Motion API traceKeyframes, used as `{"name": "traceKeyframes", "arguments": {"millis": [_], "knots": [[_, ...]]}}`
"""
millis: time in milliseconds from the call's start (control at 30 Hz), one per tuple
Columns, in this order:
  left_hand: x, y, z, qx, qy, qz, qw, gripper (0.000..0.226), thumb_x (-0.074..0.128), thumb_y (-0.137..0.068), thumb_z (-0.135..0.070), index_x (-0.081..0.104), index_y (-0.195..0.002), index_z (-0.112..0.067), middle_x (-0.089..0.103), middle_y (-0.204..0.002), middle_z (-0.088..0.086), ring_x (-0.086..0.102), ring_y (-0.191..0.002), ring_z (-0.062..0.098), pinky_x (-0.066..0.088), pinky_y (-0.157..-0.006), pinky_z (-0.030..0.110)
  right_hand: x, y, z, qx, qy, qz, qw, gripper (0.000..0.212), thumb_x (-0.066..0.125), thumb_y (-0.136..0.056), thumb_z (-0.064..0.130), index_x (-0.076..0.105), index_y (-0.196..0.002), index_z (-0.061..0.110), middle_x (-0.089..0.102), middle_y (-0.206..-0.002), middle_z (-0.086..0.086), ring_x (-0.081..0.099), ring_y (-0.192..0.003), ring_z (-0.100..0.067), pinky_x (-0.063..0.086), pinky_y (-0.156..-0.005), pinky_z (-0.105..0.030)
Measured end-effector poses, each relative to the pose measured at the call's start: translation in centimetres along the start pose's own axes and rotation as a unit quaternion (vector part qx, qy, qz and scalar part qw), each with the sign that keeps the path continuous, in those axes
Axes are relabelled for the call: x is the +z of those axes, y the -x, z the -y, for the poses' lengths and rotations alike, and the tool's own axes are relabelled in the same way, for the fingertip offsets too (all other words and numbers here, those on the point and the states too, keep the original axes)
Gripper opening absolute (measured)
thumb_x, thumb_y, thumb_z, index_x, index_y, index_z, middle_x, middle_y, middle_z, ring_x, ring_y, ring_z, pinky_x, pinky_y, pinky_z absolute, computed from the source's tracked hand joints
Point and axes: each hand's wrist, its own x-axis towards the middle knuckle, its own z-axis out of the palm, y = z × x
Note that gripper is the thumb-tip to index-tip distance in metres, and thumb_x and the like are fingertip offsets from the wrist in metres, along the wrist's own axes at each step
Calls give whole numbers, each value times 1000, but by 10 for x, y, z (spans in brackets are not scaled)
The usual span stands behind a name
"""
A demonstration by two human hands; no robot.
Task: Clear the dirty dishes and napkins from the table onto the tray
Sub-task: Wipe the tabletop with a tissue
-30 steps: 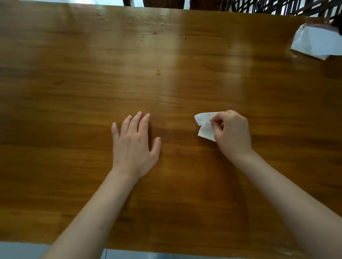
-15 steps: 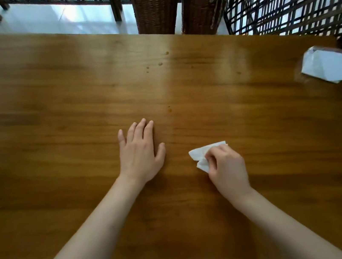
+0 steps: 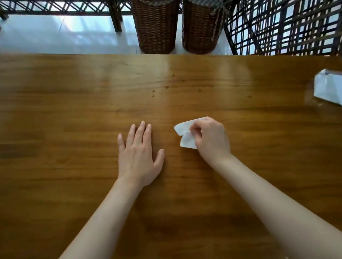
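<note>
Right hand [image 3: 211, 137]: fingers curled, pinching a crumpled white napkin [image 3: 185, 135] low against the wooden table [image 3: 53, 125]; grip bunches the paper, probably to lift it in one piece.

Left hand [image 3: 139, 156]: released, fingers straight, flat on the tabletop just beside the napkin; likely bracing the lean forward.

White tissue box [image 3: 338, 91]: far right edge of the table, well apart from both hands.

Two wicker baskets [image 3: 156, 15]: on the floor beyond the table.

Tray and dishes: not in view.
</note>
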Motion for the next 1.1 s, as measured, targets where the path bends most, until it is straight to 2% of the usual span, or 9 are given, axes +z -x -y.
{"name": "traceKeyframes", "arguments": {"millis": [133, 333, 467, 633, 800, 900, 1000, 1100], "knots": [[2, -4, 2, 2, 1, -8, 1000, 74, 27, -86, -55, 18, -149, -19, 18, -157, 1, 11, -145, 22, 1, -113, 47, 14, -24, 7, -12, 10, 8, 1000, 19, 51, -89, 5, 70, -87, 6, 64, -94, -9, 58, -87, -27, 46, -76, -35], [3, -4, 4, -1, -2, 4, 1000, 73, 28, -87, -55, 18, -149, -19, 17, -157, 0, 10, -145, 21, -4, -112, 45, 16, 6, 16, -140, 2, 67, 988, 12, 59, -84, 3, 68, -77, 4, 65, -83, -9, 60, -76, -25, 49, -65, -32], [1, -5, 3, -1, 7, 5, 1000, 73, 30, -87, -55, 19, -149, -19, 18, -157, 0, 11, -145, 21, -3, -111, 46, 17, -19, 16, -80, 26, 35, 996, 18, 51, -90, 6, 68, -85, 4, 64, -89, -8, 58, -79, -23, 49, -70, -31], [-2, -5, 4, -1, 22, -1, 1000, 73, 32, -85, -53, 25, -148, -17, 22, -156, 1, 14, -145, 22, 4, -113, 51, 20, 1, 22, -138, -4, 76, 988, 13, 58, -85, 4, 68, -77, 4, 64, -81, -8, 58, -75, -24, 44, -63, -27], [-1, -4, 4, -6, 27, 7, 1000, 70, 37, -89, -53, 21, -149, -20, 18, -157, -1, 11, -145, 19, 0, -113, 49, 13, 4, 8, -173, 11, 90, 981, 9, 66, -82, 15, 72, -90, 15, 61, -90, -1, 49, -89, -16, 41, -74, -20], [-1, -4, 2, -12, 20, 10, 1000, 72, 31, -88, -57, 20, -150, -22, 17, -157, -4, 9, -145, 17, -3, -113, 47, 13, 5, 7, -184, 17, 97, 978, 9, 63, -86, 10, 71, -86, 12, 63, -88, -4, 54, -84, -18, 46, -72, -23], [-9, -9, -1, -23, 36, -13, 999, 71, 31, -84, -56, 33, -145, -21, 32, -152, -1, 24, -142, 19, 0, -114, 48, 11, -4, 3, -189, 20, 87, 978, 10, 63, -84, 4, 71, -79, 6, 64, -81, -7, 58, -79, -22, 51, -67, -29], [-17, -27, 4, -13, 39, -30, 999, 69, 37, -83, -53, 38, -143, -18, 38, -148, 2, 30, -139, 21, 6, -114, 49, -5, -33, -25, -105, 19, 25, 994, 8, 63, -82, 7, 70, -82, 3, 64, -86, -12, 56, -86, -28, 47, -72, -35]]}}
